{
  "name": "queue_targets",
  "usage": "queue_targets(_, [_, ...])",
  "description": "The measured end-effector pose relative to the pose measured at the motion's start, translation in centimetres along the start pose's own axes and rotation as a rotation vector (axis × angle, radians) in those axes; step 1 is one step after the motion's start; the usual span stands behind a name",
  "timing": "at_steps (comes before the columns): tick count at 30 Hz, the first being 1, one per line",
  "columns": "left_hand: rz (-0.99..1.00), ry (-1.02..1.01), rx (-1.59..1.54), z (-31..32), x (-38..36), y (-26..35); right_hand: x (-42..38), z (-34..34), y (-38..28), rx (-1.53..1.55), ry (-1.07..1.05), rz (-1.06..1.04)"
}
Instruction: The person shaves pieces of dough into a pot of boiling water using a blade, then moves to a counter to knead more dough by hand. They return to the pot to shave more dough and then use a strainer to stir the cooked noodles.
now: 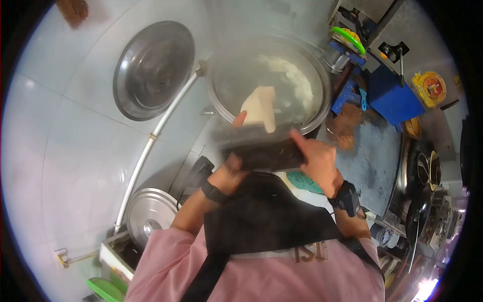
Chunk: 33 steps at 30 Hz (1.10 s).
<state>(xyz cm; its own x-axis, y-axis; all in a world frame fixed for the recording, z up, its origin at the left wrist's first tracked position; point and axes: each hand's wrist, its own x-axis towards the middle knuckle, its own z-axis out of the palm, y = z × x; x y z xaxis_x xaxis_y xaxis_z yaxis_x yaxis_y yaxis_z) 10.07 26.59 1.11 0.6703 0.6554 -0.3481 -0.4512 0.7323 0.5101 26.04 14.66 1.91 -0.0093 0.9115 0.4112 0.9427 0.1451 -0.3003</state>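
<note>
Over the near side of the pot: a dark board (264, 148), blurred, held crosswise in two bare hands.
Left hand (229, 170): at the board's left end, its fingers closed on it; a fingertip (240, 119) shows past the far edge, by the pale dough (260, 106).
Right hand (319, 160): at the board's right end, fingers narrow and gripping it.
Pale dough: a soft, folded-looking piece at the board's far edge, above the pot, with one narrow lobe hanging to the right; whether it rests on the board is hard to tell through the blur.
Large pot (217, 96): round, metal, steaming, with cloudy liquid; pale pieces (297, 83) lie in a curved band toward its far and right side.
Wrists: a black band (215, 192) on the left, a black device (347, 198) on the right.
Left wall: a large metal lid or basin (153, 70) against the tiles, beside a slanting white pipe (156, 133).
Near left: a round metal lid (151, 214), tilted, near a green item (106, 289).
Right of the pot: a grey-blue counter (370, 161) with a brown patch (345, 126); at its far end, a blue box (395, 95) and a yellow-and-red packet (430, 89).
Clothing: pink shirt (282, 282), black apron (266, 216).
</note>
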Motion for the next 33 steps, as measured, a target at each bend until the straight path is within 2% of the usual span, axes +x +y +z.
queue_targets(1, [-0.019,-0.016,-0.210,0.1,-0.3,-0.3,-0.4,0.3,1.2,0.001,0.002,-0.009])
queue_targets(2, [-0.085,-0.467,-0.275,-2.2,0.9,0.1,-0.8,0.7,2.5,-0.063,0.036,0.086])
queue_targets(3, [-0.136,-0.589,-0.335,-4.0,2.1,-0.2,-0.7,1.0,3.3,-0.128,0.076,0.179])
queue_targets(5, [-0.019,-0.110,-0.160,-1.5,0.9,0.3,0.1,1.1,2.5,-0.105,0.125,0.131])
queue_targets(7, [-0.142,-0.187,-0.241,-2.0,1.7,0.5,1.4,1.0,0.2,0.143,0.100,-0.077])
queue_targets(8, [0.503,-0.185,0.478,-1.7,0.7,-0.7,2.0,0.6,-0.6,0.137,0.111,-0.067])
queue_targets(9, [0.572,-0.159,0.650,-2.3,1.3,-0.9,2.5,0.1,-1.5,0.072,0.006,-0.109])
queue_targets(10, [0.395,-0.187,0.504,-1.7,1.2,-0.1,2.8,-0.1,-1.8,0.011,-0.103,-0.153])
queue_targets(11, [0.222,-0.205,0.355,-1.1,1.1,0.7,2.7,0.2,-1.1,0.015,-0.100,-0.149])
queue_targets(13, [0.027,0.026,-0.160,-1.3,1.4,0.7,2.0,1.4,1.9,0.020,0.008,0.005])
queue_targets(14, [0.066,-0.029,-0.124,-1.3,1.9,0.8,2.0,2.1,3.4,0.011,0.089,0.059])
queue_targets(15, [0.033,-0.116,-0.135,-1.8,2.2,1.2,1.8,2.4,4.0,0.015,0.082,0.049])
queue_targets(17, [0.047,-0.080,-0.073,-2.2,2.5,1.4,2.3,2.1,4.1,-0.055,0.161,0.085])
queue_targets(18, [0.066,-0.043,-0.115,-2.9,3.0,0.8,2.4,1.9,3.3,-0.003,0.071,0.111])
queue_targets(19, [0.083,-0.006,-0.154,-3.6,3.2,0.2,3.0,1.7,2.1,0.000,0.072,0.115])
queue_targets(21, [0.181,0.060,0.156,-0.4,1.2,1.3,4.2,1.4,0.0,-0.020,-0.195,-0.046])
queue_targets(23, [-0.038,-0.008,-0.117,1.5,0.0,3.0,4.7,1.4,0.6,-0.034,-0.268,-0.022])
queue_targets(25, [0.090,0.047,-0.026,-2.8,2.7,1.5,4.3,3.1,3.7,0.023,-0.046,0.131])
queue_targets(26, [0.134,0.033,0.076,-2.5,2.7,2.1,4.2,3.5,5.5,-0.051,0.002,0.171])
queue_targets(27, [0.082,0.072,0.007,-1.9,2.7,2.5,4.0,3.7,6.3,-0.050,0.000,0.156])
queue_targets(29, [0.129,0.102,0.017,-1.6,2.9,2.4,4.3,3.0,6.0,-0.036,0.051,0.252])
queue_targets(30, [0.153,0.129,0.064,-1.7,3.3,2.2,4.4,2.9,5.1,0.076,0.107,0.156])
queue_targets(31, [0.167,0.156,0.116,-2.1,3.7,1.6,4.8,2.7,3.8,0.098,-0.007,0.154])
queue_targets(32, [0.130,0.005,-0.089,-3.1,3.5,0.9,5.4,2.3,2.2,0.050,-0.100,0.090])
queue_targets(33, [0.099,-0.005,-0.111,-3.8,3.5,0.7,5.8,2.1,1.3,0.002,-0.189,0.022])
